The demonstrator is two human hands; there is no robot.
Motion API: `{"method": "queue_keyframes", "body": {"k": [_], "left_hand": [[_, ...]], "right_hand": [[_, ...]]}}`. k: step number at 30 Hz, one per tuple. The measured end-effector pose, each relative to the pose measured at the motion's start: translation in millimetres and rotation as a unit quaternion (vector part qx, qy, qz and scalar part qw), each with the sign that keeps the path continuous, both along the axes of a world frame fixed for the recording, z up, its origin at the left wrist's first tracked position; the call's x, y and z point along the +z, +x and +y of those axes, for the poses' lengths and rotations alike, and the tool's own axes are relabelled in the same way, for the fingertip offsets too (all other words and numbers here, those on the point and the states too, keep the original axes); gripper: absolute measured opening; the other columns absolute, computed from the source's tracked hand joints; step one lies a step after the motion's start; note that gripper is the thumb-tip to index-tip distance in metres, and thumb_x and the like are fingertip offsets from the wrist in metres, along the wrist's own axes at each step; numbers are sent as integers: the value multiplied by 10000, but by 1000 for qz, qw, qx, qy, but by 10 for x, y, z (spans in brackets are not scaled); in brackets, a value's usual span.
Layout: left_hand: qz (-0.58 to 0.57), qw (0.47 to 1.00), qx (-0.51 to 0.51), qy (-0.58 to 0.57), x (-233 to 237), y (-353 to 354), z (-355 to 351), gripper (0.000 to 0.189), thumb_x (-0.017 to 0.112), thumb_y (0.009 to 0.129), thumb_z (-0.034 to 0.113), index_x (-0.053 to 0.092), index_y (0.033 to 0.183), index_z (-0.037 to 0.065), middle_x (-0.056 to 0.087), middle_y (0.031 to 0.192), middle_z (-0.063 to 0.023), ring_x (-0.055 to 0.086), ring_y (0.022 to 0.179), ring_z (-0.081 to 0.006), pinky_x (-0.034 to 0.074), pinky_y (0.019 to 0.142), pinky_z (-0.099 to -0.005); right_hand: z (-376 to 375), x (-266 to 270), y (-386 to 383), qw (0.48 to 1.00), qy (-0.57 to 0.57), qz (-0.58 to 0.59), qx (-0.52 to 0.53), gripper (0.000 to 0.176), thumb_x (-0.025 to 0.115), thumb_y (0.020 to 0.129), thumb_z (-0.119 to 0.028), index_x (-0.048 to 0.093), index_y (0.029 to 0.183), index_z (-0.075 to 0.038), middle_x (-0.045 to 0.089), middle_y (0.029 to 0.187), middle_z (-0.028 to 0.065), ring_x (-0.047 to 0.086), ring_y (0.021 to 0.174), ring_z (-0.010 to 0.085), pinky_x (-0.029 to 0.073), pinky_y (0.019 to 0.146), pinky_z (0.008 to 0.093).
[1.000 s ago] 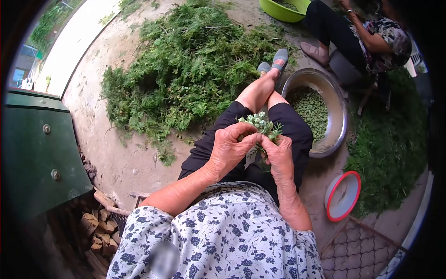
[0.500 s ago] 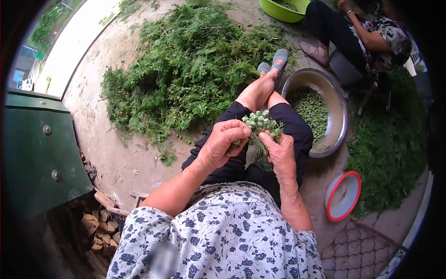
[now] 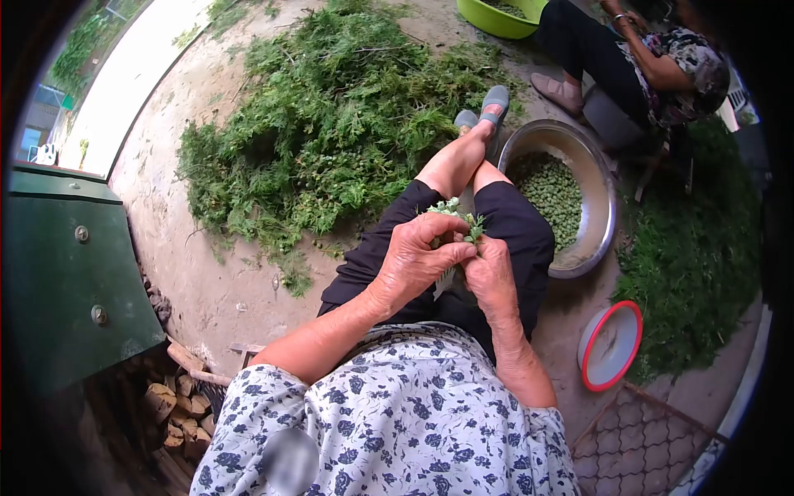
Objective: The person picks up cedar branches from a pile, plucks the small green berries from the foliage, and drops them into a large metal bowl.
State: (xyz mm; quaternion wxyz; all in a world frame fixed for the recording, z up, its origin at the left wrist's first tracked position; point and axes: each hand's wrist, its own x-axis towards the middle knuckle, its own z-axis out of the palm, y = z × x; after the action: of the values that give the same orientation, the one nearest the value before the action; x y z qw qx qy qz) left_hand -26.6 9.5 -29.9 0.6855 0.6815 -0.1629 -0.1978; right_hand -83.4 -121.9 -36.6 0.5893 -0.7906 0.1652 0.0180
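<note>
Above the lap, my left hand (image 3: 413, 255) is closed, its thumb and forefinger pinched at a green sprig (image 3: 451, 208) with pale green cones. My right hand (image 3: 490, 273) is closed round the lower part of the same sprig, its fingertips touching those of the left. The hands hide much of the sprig. To the right of my knees stands a wide metal basin (image 3: 606, 202), with many small green cones (image 3: 552, 198) in it.
A large heap of green branches (image 3: 322, 132) lies ahead. Another person (image 3: 662, 70) sits at upper right, near a lime-green basin (image 3: 496, 23). At right are a red-rimmed bowl (image 3: 610, 347), more branches (image 3: 695, 264) and a metal grate (image 3: 637, 442). Firewood (image 3: 178, 409) lies lower left.
My left hand has moved right and now meets my right hand at the sprig. My right hand has shifted slightly left, and less of the sprig shows.
</note>
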Motion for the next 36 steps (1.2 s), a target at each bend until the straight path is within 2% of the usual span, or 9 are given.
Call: {"method": "queue_keyframes", "body": {"k": [1, 7, 9, 10, 18, 24, 26, 30, 36], "left_hand": [[-66, 997, -1, 31, -18, 2, -12, 208, 713, 747, 79, 632, 922, 2, 612, 777, -30, 571, 724, -113, 463, 668, -233], [-166, 985, -40, 9, -121, 116, 79, 161, 694, 770, 121, 630, 856, 1, 571, 711, -35, 515, 596, -106, 422, 524, -235], [362, 916, -66, -161, 4, 175, 195, 165, 668, 801, 154, 615, 824, 0, 531, 672, -16, 418, 479, -72, 303, 402, -203], [309, 936, -39, -166, 14, 204, 218, 173, 657, 811, 168, 601, 821, 5, 505, 654, -4, 341, 429, -43, 202, 371, -177], [380, 883, -49, -270, 78, 325, 274, 253, 490, 723, -2, 523, 974, 8, 565, 882, -144, 392, 448, -91, 288, 377, -186], [320, 935, -63, -138, 105, 305, 227, 151, 647, 791, 109, 612, 903, 12, 589, 735, -32, 443, 519, -52, 343, 442, -192], [149, 980, -133, 12, 202, 282, 214, 193, 697, 783, 175, 660, 890, 20, 596, 703, 15, 496, 608, -32, 403, 526, -186], [95, 977, -191, 15, 193, 312, 232, 245, 726, 748, 174, 659, 919, 12, 632, 784, -4, 554, 747, -79, 463, 686, -240], [11, 980, -193, 36, 148, 255, 246, 242, 745, 720, 153, 653, 900, 22, 634, 782, -18, 556, 739, -90, 461, 687, -253]], "right_hand": [[-14, -49, -2, 999, -40, 9, 13, 167, 580, 792, -119, 596, 882, 21, 600, 735, 208, 602, 677, 347, 444, 599, 362], [0, 137, 36, 999, -17, 1, 32, 131, 611, 785, -93, 588, 794, 35, 575, 708, 228, 572, 679, 391, 435, 578, 386], [-18, 119, 26, 998, -51, 0, 36, 142, 624, 783, -97, 583, 773, 39, 569, 702, 231, 568, 672, 391, 431, 572, 389], [-28, 102, 23, 995, -85, -1, 42, 158, 636, 781, -100, 578, 752, 44, 564, 696, 233, 565, 664, 390, 428, 565, 393], [-51, 230, 44, 985, -146, -6, 95, 174, 649, 775, -136, 587, 752, 25, 552, 667, 233, 553, 672, 412, 427, 558, 426], [-79, 223, 11, 974, -171, -5, 150, 142, 613, 784, -139, 600, 789, 2, 558, 705, 240, 562, 709, 408, 432, 578, 442], [-107, 166, -6, 973, -158, -20, 167, 115, 578, 784, -120, 608, 806, -11, 562, 711, 240, 567, 718, 407, 439, 587, 448], [-119, 185, 5, 971, -158, -13, 177, 114, 553, 778, -111, 608, 808, -16, 565, 713, 238, 571, 719, 406, 444, 594, 453], [-135, 161, 19, 969, -168, -16, 179, 126, 540, 754, -99, 609, 817, -15, 568, 717, 241, 571, 724, 412, 443, 603, 465]]}}
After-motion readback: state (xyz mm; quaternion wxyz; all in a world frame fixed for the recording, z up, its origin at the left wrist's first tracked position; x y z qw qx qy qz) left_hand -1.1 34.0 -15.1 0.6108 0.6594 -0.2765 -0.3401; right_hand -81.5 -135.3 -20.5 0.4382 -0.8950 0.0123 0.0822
